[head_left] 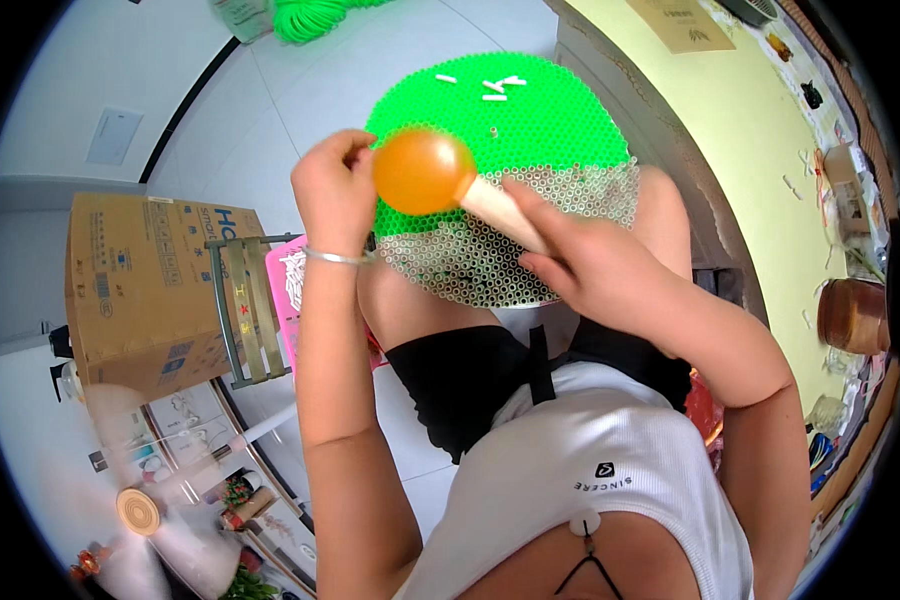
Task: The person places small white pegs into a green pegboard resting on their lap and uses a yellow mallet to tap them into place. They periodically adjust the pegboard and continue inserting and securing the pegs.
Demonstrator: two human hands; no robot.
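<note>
My right hand (595, 250) is wrapped round the pale wooden handle of a mallet with a rounded orange head (420, 172), slightly blurred. The mallet is over the left part of a rounded honeycomb-like board (510, 130) on my lap. Bright green cells fill its far part; the near part is pale, open tube ends. Several short white sticks (494, 97) lie loose on the green. At the board's left edge my left hand (332, 185) is closed in a pinch, close by the mallet head. Whatever its fingertips hold is hidden.
To the left are a pink tray (292, 335) of white sticks, a slatted folding seat (245, 310) and a large cardboard box (140, 290). A fan (138, 512) stands lower left. On the right a pale yellow table (760, 190) holds a brown jar (852, 315). Green cord (310, 18) lies on the floor.
</note>
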